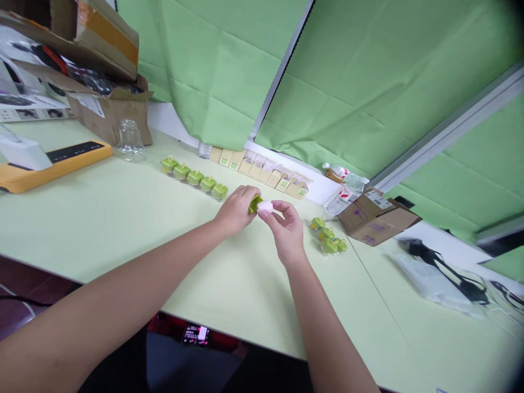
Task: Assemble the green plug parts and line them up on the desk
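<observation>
A person worked with two bare hands over a pale green table (123, 213), both hands meeting at the centre of the scene, which served onlookers as the middle of the clock dial. The left hand (239, 210) was closed around a small green cup (254, 205), its open mouth turned toward three o'clock. The right hand (289, 229) had thumb and fingers clamped on a soft-looking white piece (266, 206), held right at the cup's mouth; from where we stood, it was hard to tell whether the two actually touched. Both were held above the tabletop.

At ten o'clock, five green-lidded containers (195, 177) stood in a slanting row, small loops on their tops. Four more, a looser cluster (331, 245), sat between three and four o'clock. A line of small tan boxes (257, 168), some marked with green squares, ran along twelve o'clock, below a green curtain (213, 65).

Farther out at ten o'clock, a clear jar (130, 144) stood just beside an open carton (108, 114), with an orange-edged strip (79, 158) nearby. Plastic bottles (347, 177) lay toward two o'clock, next to a cardboard box (362, 218) at three. At seven o'clock, beyond the table's near edge, a lit screen (191, 334) glowed.
</observation>
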`<action>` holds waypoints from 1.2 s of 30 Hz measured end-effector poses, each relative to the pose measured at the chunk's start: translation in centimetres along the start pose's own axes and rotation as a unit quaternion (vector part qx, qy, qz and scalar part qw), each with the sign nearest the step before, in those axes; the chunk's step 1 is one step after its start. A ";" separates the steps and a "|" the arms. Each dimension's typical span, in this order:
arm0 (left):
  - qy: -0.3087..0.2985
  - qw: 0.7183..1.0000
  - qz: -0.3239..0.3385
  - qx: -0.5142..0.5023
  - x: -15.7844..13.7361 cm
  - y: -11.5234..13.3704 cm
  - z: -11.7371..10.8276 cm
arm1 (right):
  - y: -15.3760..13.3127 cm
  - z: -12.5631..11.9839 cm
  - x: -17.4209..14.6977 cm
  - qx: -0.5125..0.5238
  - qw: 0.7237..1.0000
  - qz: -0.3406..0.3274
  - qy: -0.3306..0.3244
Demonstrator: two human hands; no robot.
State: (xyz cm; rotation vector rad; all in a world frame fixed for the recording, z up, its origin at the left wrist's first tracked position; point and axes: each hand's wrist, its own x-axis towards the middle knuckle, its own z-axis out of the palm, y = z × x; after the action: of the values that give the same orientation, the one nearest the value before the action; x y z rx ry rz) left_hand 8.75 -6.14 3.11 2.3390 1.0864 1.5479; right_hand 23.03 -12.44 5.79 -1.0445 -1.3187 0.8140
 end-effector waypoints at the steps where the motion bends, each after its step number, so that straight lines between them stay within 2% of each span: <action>1: 0.007 1.000 0.015 0.006 0.1 0.0 -0.1 | -0.1 0.3 -0.2 0.001 1.000 0.000 0.006; 6: 0.038 0.995 0.086 0.027 0.3 0.2 -0.6 | -0.5 1.9 -1.1 0.042 0.998 -0.016 0.037; 10: 0.045 0.992 0.107 0.039 0.4 0.3 -0.8 | -0.8 2.2 -1.4 0.049 0.998 -0.025 0.032; 27: 0.051 0.988 0.124 0.074 0.5 0.4 -1.3 | -0.7 1.7 -1.3 0.065 0.998 -0.013 0.005; 32: 0.042 0.991 0.103 0.069 0.4 0.6 -1.3 | -0.1 2.0 -1.6 0.047 0.998 -0.030 0.034; 36: 0.061 0.992 0.101 0.050 0.3 0.8 -1.1 | 0.1 2.4 -1.8 0.035 0.995 -0.064 0.065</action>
State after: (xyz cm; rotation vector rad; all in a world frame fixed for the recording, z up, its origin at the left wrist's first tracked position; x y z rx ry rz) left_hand 8.25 -6.86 4.24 2.5201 0.9996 1.7643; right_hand 20.50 -13.73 4.89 -0.9320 -1.2258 0.6791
